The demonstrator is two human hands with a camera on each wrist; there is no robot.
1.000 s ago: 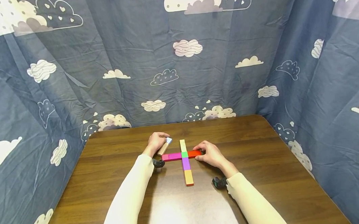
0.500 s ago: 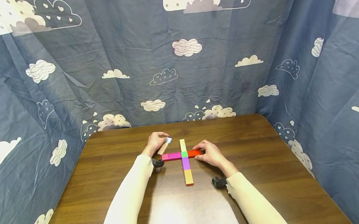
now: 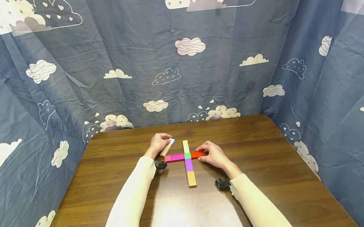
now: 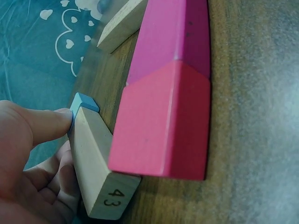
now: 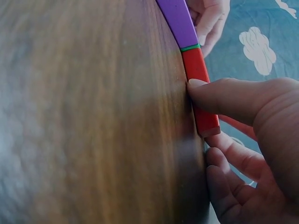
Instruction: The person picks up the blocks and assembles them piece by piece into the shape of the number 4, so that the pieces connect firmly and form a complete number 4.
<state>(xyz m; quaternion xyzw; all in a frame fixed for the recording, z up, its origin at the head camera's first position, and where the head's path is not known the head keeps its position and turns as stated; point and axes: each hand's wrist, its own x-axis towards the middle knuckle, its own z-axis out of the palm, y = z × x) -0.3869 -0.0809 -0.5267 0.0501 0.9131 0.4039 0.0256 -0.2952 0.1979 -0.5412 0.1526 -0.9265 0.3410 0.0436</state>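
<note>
A cross of flat coloured blocks lies on the brown table [image 3: 265,177]. Its cross bar runs pink [image 3: 175,157], green, then red [image 3: 197,155]; the long bar runs pale yellow, purple [image 3: 189,165], then orange [image 3: 191,179]. My left hand [image 3: 159,142] grips a plain wooden block with a blue end [image 3: 167,148], marked 43 [image 4: 96,163], just beside the pink block [image 4: 168,93]. At the red block [image 5: 200,93], my right hand [image 3: 212,155] pinches the outer end, thumb [image 5: 224,95] pressed on its side.
Blue cloth with cloud prints hangs close round the table's back and both sides [image 3: 180,76]. Cream sleeves cover both forearms, and a small black camera [image 3: 221,184] sits at each wrist. Bare tabletop lies left, right and in front of the cross.
</note>
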